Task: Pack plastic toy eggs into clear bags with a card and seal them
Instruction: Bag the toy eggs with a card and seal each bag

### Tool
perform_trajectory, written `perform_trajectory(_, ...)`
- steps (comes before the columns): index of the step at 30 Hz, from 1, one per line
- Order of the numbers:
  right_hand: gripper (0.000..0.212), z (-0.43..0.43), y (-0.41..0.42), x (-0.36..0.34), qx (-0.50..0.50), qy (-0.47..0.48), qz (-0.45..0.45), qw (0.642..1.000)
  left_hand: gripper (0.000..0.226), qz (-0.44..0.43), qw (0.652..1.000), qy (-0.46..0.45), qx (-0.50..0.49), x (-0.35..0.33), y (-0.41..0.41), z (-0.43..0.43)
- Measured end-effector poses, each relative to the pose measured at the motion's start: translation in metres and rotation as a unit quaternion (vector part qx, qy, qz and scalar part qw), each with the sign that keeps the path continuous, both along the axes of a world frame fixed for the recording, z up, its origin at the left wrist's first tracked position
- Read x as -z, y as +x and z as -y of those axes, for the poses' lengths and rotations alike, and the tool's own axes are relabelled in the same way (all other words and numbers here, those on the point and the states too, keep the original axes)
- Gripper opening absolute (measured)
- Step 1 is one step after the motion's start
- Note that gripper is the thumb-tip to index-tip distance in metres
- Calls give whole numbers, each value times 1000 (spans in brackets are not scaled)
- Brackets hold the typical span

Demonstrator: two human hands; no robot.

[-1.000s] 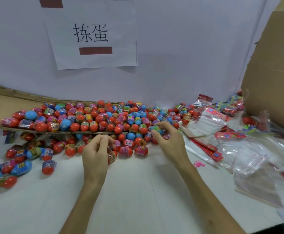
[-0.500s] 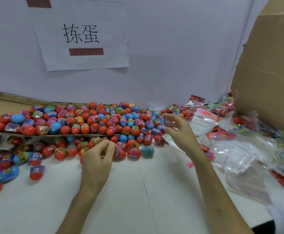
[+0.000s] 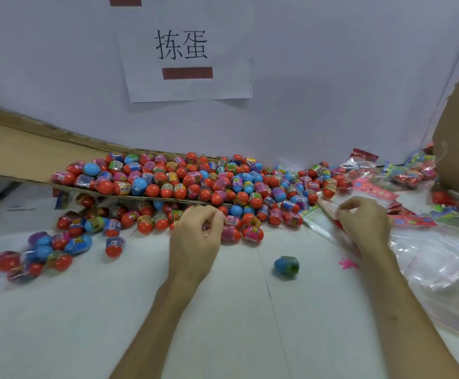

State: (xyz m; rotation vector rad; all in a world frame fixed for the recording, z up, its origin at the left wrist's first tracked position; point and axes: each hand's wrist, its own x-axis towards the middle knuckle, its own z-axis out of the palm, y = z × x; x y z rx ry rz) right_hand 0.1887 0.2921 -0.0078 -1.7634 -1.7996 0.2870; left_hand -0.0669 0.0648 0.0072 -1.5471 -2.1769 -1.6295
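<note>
One bag alone should be peeled from the clear bags (image 3: 317, 220) at 2 o'clock, pinched in the grip of the right hand (image 3: 365, 224), while the left hand (image 3: 195, 236) curls against the toy eggs (image 3: 184, 184) at 12 o'clock, holding I cannot tell what.

Toy eggs (image 3: 195, 184) heaped, one astray
Red and blue, foil-banded, they pile on cardboard (image 3: 17, 149) and desk (image 3: 86, 324); one blue egg (image 3: 286, 265) lies alone nearer; clear bags (image 3: 441, 263) and red cards (image 3: 414, 221) lie rumpled rightward.

2 hands (image 3: 195, 236) (image 3: 365, 222), 1 sign (image 3: 187, 86), 1 stray egg (image 3: 286, 266), eggs (image 3: 195, 181) uncountable
</note>
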Motion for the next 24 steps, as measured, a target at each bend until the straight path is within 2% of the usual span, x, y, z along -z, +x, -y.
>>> perform_trajectory(2, 16, -1, 5, 1, -15, 36, -30, 999, 21, -2, 1000, 15, -11, -11, -11, 13)
perform_trajectory(4, 26, -4, 6, 1, -12, 79, -94, 992, 20, -23, 998, 36, -55, -16, -41, 38)
perform_trajectory(5, 32, -6, 5, 0, -6, 92, -129, 987, 27, -45, 994, 30, -93, -16, -62, 54)
perform_trajectory(6, 37, -8, 2, -2, -3, 99, -158, 982, 40, -67, 988, -5, -142, -14, -87, 72)
perform_trajectory(8, 42, -9, -3, -4, -8, 99, -193, 976, 81, -76, 950, -157, -259, -9, -140, 111)
perform_trajectory(10, 45, -6, -8, -4, -21, 87, -191, 977, 117, -3, 899, -292, -325, -4, -185, 147)
perform_trajectory(11, 45, -3, -11, -6, -29, 76, -191, 978, 129, 40, 887, -320, -331, -1, -201, 162)
perform_trajectory(13, 44, 8, -13, -15, -39, 72, -192, 978, 137, 74, 880, -352, -311, 7, -220, 180)
perform_trajectory(16, 37, 51, -16, -40, -33, 125, -243, 961, 123, 46, 891, -360, -272, 15, -229, 180)
perform_trajectory(18, 30, 104, -25, -53, -73, 198, -270, 939, 117, 55, 908, -339, -239, 13, -231, 166)
perform_trajectory(20, 16, 150, -41, -42, -214, 246, -214, 921, 111, 38, 915, -349, -197, 8, -231, 146)
perform_trajectory(22, 4, 179, -55, -20, -336, 212, -108, 911, 117, 31, 922, -360, -143, 1, -228, 126)
perform_trajectory(24, 11, 188, -64, -3, -401, 169, -17, 900, 131, 14, 917, -384, -105, -1, -220, 107)
